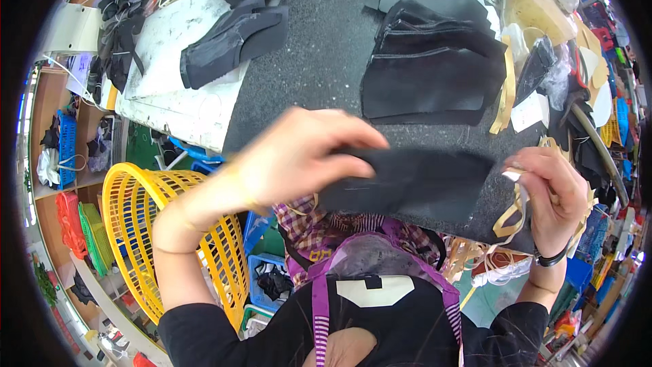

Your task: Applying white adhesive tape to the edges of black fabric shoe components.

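A flat black piece of leather-like material (414, 187) lies at the near edge of the dark work surface, in front of me. My left hand (305, 153) is over its left end, slightly blurred, with thumb and index finger apart and nothing seen between them. Right of the piece, my right hand (553, 194) has its fingers drawn together in a pinch. Something small and white shows at those fingertips, too small to name. Tan strips (511, 221) hang in loops below and behind this hand. Just beyond the piece rests a stack of similar black pieces (428, 81).
More black pieces (234, 41) lie at the far left, partly on a white surface (197, 112). A yellow plastic basket (122, 231) stands by my left arm. Plastic bags and scraps (543, 68) crowd the right side. A blue bin (261, 285) sits below the table.
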Motion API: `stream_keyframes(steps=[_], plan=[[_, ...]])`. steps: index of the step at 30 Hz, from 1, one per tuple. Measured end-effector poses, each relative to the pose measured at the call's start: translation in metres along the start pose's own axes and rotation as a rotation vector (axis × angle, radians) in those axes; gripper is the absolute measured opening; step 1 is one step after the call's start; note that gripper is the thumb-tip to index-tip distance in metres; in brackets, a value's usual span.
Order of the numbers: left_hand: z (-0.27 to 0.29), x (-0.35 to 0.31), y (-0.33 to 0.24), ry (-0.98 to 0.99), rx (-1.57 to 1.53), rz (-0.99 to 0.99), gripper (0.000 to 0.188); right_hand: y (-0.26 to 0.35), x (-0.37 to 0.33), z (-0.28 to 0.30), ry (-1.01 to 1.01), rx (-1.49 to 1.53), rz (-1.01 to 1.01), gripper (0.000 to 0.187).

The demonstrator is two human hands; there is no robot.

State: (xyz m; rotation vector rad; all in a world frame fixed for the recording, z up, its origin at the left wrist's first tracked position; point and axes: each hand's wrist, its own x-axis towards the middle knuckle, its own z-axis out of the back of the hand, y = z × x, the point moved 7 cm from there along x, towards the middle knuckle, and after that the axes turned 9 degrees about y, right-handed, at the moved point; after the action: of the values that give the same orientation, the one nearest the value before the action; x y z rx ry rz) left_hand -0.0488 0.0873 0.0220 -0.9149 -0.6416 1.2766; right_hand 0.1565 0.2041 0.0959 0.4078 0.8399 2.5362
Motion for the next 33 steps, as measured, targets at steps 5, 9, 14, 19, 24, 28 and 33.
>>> stream_keyframes(steps=[5,9,14,19,24,28,33], plan=[[-0.023,0.003,-0.020,-0.312,0.545,-0.322,0.027,-0.006,0.016,-0.051,0.422,0.384,-0.198,0.005],[-0.048,-0.032,-0.017,-0.214,0.761,-0.303,0.036,-0.021,0.024,-0.086,0.633,0.559,-0.456,0.012],[-0.069,-0.031,-0.001,-0.020,0.839,-0.201,0.044,-0.027,0.060,-0.128,0.697,0.490,-0.298,0.020],[-0.067,-0.034,-0.001,-0.017,0.893,-0.218,0.045,-0.030,0.071,-0.145,0.857,0.442,-0.402,0.022],[-0.066,-0.029,0.006,0.089,0.761,-0.215,0.043,-0.011,0.070,-0.115,0.523,0.233,-0.021,0.018],[-0.066,-0.029,0.006,0.112,0.795,-0.210,0.041,-0.012,0.059,-0.089,0.434,0.472,0.191,0.021],[-0.064,-0.026,0.007,0.083,0.723,-0.201,0.039,-0.008,0.041,-0.092,0.550,-0.248,0.010,0.026]])
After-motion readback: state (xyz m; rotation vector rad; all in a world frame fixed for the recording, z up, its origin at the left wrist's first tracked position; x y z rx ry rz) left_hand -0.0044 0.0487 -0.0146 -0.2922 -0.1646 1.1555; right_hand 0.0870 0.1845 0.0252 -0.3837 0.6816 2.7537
